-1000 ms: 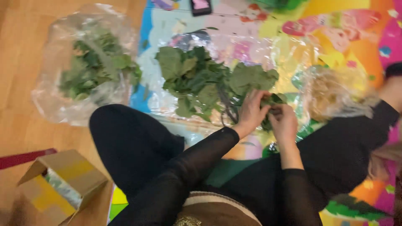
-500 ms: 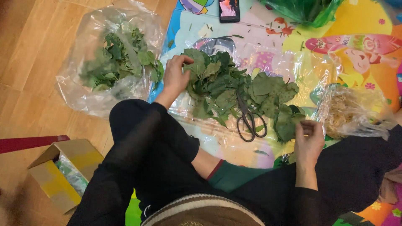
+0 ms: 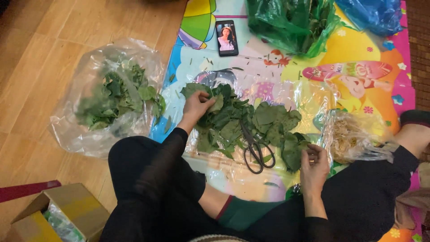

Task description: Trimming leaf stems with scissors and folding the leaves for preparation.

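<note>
**Hands on the leaf pile**

Head view: I see my left hand [image 3: 197,105] at the far-left end of the leaves [image 3: 242,123], fingers clenched on one leaf [image 3: 218,103]. My right hand [image 3: 315,165] sits at the pile's near-right edge, fingers pinched, though I cannot tell on what. The pile lies on clear plastic [image 3: 233,172] on the mat [image 3: 358,49], its long axis running left to right. Scissors [image 3: 255,150] rest on the leaves, tips pointing away from me, handles towards me. A bag [image 3: 94,130] of leaves lies on the floor [image 3: 36,67] to the left.

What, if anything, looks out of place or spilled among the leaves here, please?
The black scissors lie on the leaf pile, between the left hand and right hand. Small green bits are scattered on the play mat.
</note>
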